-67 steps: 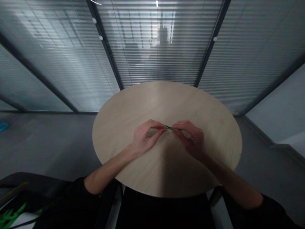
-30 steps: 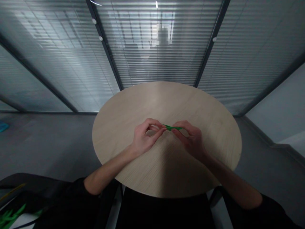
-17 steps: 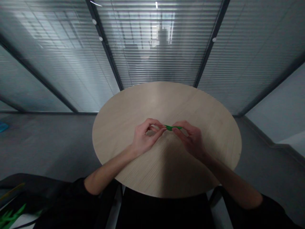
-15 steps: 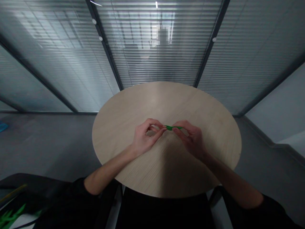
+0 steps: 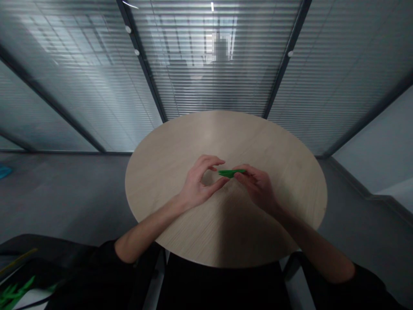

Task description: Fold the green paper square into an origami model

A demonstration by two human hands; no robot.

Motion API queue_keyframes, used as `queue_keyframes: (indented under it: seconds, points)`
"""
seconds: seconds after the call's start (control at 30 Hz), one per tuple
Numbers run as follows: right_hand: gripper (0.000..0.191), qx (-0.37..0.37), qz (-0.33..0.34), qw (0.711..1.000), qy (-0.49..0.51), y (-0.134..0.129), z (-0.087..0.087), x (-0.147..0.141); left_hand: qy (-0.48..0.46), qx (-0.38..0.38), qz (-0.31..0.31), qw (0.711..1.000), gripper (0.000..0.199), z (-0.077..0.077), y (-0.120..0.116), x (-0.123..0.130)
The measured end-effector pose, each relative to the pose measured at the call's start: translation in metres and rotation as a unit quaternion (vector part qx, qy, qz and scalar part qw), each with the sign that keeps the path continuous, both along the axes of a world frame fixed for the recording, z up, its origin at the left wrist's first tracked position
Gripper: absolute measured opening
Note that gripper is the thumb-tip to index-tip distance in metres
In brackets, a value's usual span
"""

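A small, thin green folded piece [image 5: 228, 173], which looks like paper, is held above the middle of the round wooden table [image 5: 213, 133]. Thumb and fingers of my right hand [image 5: 260, 188] pinch its right end. At its left end, my left hand [image 5: 197, 183] has thumb and fingers spread apart, with a gap around the green tip. Whether the left thumb still touches the lower edge I cannot tell. My right fingers cover part of the green piece.
Glass panels with blinds [image 5: 213, 86] stand behind the table. A black chair [image 5: 35, 249] is at lower left, with a green item [image 5: 16, 292] and a white one [image 5: 34, 297] near it. Something blue [image 5: 4, 172] lies on the floor at far left.
My left hand has let go of the green piece's left end, its fingers spreading apart. More of the piece shows now. My right hand keeps its pinch.
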State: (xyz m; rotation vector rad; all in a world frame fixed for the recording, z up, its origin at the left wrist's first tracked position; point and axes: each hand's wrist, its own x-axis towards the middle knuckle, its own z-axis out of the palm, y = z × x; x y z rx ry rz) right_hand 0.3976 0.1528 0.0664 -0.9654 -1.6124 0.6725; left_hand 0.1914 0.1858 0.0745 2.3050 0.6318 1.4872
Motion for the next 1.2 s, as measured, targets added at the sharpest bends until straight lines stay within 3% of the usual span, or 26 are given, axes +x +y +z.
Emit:
queue_keyframes:
  seconds: [0.13, 0.3, 0.47, 0.67, 1.07, 1.2]
  points:
    - [0.014, -0.019, 0.041, 0.999, 0.019, 0.000, -0.001, -0.001, 0.005, -0.050, -0.017, 0.999, 0.006, -0.002, 0.000, 0.002]
    - [0.019, -0.065, 0.053, 0.992, 0.093, 0.002, -0.006, -0.003, -0.071, -0.140, 0.001, 0.988, 0.015, -0.010, 0.004, 0.005]
    - [0.023, -0.107, 0.071, 0.982, 0.136, 0.003, -0.006, -0.003, -0.102, -0.175, -0.021, 0.979, 0.016, -0.011, 0.006, 0.004]
    - [0.036, -0.139, 0.074, 0.976, 0.149, 0.002, 0.000, 0.001, -0.059, -0.116, -0.044, 0.991, 0.020, -0.007, 0.004, 0.002]
    - [0.036, -0.132, 0.089, 0.977, 0.143, -0.001, 0.003, 0.001, -0.009, 0.018, 0.045, 0.999, 0.026, -0.005, 0.002, -0.001]
    - [0.035, -0.123, 0.071, 0.979, 0.148, -0.001, 0.004, 0.000, 0.000, 0.034, 0.057, 0.998, 0.038, -0.005, 0.003, -0.003]
